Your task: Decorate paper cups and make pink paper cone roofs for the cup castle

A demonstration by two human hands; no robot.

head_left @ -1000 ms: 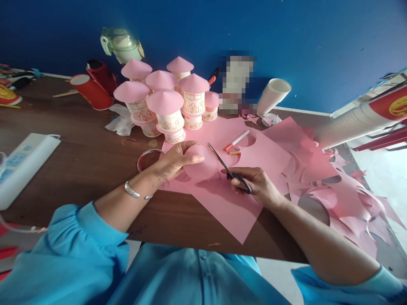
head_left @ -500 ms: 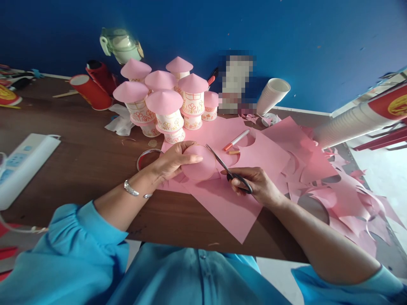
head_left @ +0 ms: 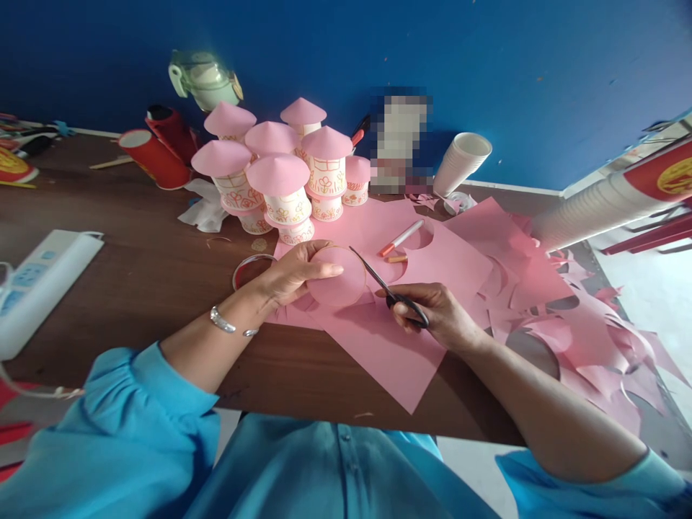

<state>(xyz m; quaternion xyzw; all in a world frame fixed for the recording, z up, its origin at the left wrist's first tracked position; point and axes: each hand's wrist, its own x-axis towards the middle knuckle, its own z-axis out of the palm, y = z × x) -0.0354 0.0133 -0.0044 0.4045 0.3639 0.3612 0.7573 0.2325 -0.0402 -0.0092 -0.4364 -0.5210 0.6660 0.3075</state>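
Observation:
Between thumb and fingers, my left hand (head_left: 303,274) pinches the left side of a round pink paper disc (head_left: 346,280). My right hand (head_left: 424,310) is closed round the black handles of a pair of scissors (head_left: 378,277). The blades point up and left, lying along the disc's upper right edge; whether they are parted I cannot tell. Beneath are pink paper sheets (head_left: 403,360) on a brown table (head_left: 227,382). A red-and-white marker (head_left: 401,238) lies on the paper behind the scissors.
Paper-cup towers with pink cone roofs (head_left: 278,175) stand behind my left hand. Pink paper scraps (head_left: 589,339) spread over the right side. Stacked white cups (head_left: 463,164) lean near the blue wall (head_left: 324,43). On the left are a power strip (head_left: 51,288) and a red cup (head_left: 154,160).
Almost nothing differs. Both hands, the disc and the scissors keep nearly the same place; the view has shifted very slightly.

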